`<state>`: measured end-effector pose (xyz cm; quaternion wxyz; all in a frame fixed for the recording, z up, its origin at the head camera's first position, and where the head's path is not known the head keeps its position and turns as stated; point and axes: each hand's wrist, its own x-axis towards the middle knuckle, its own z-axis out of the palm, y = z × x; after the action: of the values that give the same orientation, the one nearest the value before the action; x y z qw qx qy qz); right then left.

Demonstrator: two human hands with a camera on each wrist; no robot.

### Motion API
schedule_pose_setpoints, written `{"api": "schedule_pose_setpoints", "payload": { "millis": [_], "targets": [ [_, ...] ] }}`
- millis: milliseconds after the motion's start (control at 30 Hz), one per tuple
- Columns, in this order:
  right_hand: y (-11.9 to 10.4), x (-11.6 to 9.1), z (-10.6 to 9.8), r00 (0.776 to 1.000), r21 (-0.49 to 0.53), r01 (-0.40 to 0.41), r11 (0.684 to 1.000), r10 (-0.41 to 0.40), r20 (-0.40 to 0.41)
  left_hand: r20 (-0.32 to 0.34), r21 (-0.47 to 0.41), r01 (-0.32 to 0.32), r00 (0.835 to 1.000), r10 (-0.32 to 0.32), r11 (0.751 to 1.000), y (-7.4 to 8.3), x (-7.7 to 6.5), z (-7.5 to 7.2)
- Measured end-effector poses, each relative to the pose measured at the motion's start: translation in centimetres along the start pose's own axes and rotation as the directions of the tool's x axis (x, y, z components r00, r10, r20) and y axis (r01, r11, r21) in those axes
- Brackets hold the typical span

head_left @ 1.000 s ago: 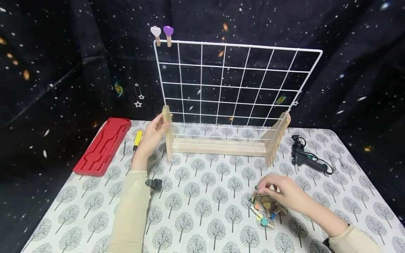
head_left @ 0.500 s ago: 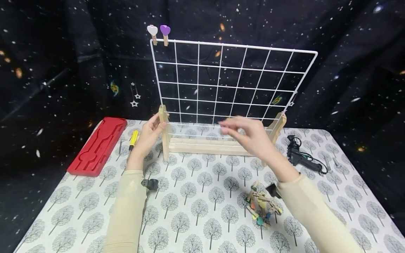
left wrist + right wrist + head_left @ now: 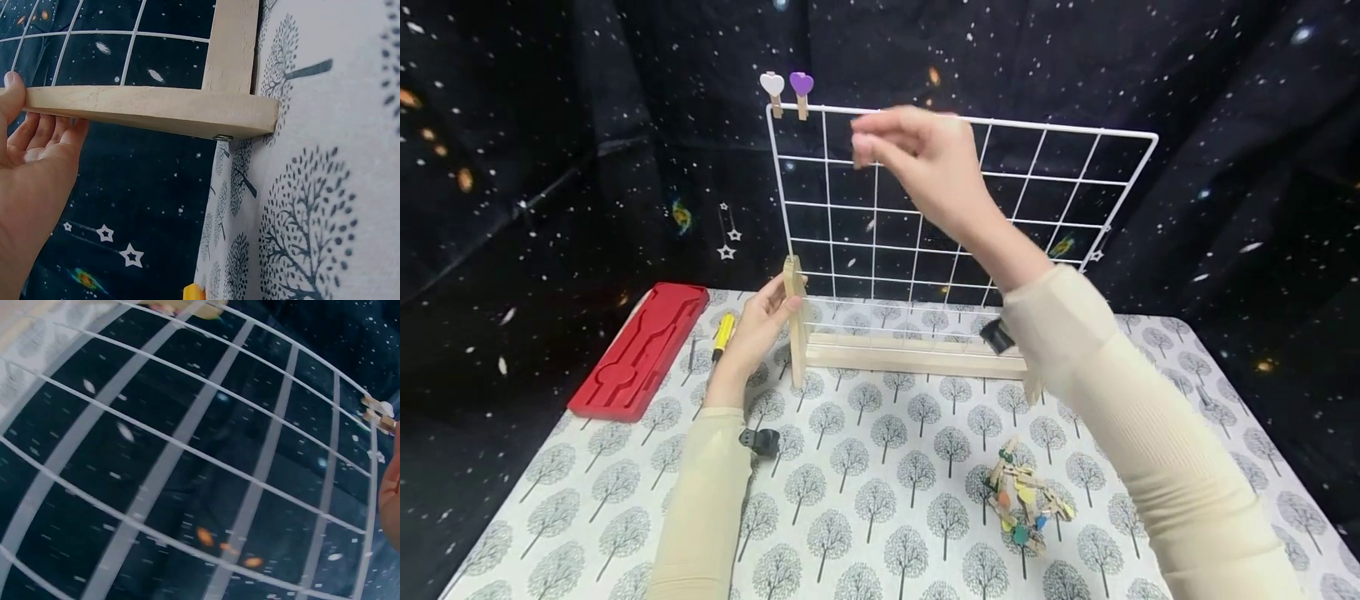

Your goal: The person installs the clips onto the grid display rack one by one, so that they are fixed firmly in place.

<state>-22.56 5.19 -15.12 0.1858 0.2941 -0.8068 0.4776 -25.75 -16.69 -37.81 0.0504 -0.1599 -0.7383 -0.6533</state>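
My left hand grips the left wooden upright of a stand that bears a white wire grid. In the left wrist view, the thumb lies on one side of that upright and the fingers on the other. My right hand is raised before the grid's top bar, thumb and fingertips together on a small brown wooden clothespin, mostly hidden and blurred. Left of it, a white heart clothespin and a purple heart clothespin are clipped on the top bar.
A pile of small wooden clothespins lies on the tree-print cloth at front right. A red molded tray and a yellow-handled screwdriver lie at left. A dark starry curtain hangs behind.
My right hand has risen from the clothespin pile, up and to the left, to the grid's top bar. The left hand keeps its grip on the upright.
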Motion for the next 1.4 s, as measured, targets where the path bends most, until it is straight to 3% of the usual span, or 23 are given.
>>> {"api": "schedule_pose_setpoints", "payload": {
  "millis": [200, 367, 700, 900, 1167, 1400],
  "targets": [
    [-1.0, 4.6, -0.1, 0.993, -0.079, -0.116, 0.990, 0.114, -0.031, 0.001, 0.004, -0.004, 1.000, 0.004, 1.000, 0.3, 0.1, 0.0],
    [-1.4, 6.1, 0.2, 0.988, -0.142, -0.150, 0.978, 0.142, -0.068, -0.006, 0.006, 0.009, 1.000, -0.009, 1.000, 0.5, 0.2, 0.1],
    [-1.3, 7.3, 0.5, 0.982, -0.133, -0.186, 0.974, 0.181, -0.051, 0.003, -0.012, 0.001, 1.000, -0.001, 1.000, 0.5, 0.3, 0.1],
    [-1.3, 7.7, 0.9, 0.978, -0.227, -0.200, 0.953, 0.207, 0.008, -0.004, -0.025, -0.001, 1.000, 0.000, 1.000, 0.3, 0.3, 0.0],
    [-1.4, 7.4, 1.1, 0.980, -0.260, -0.184, 0.948, 0.198, 0.030, -0.002, -0.053, -0.024, 1.000, 0.023, 0.998, -1.7, 1.0, -0.4],
    [-1.1, 7.1, 1.3, 0.982, -0.326, -0.165, 0.931, 0.186, 0.034, -0.001, -0.045, 0.000, 1.000, 0.000, 0.999, -0.7, 0.3, -0.2]
  ]
}}
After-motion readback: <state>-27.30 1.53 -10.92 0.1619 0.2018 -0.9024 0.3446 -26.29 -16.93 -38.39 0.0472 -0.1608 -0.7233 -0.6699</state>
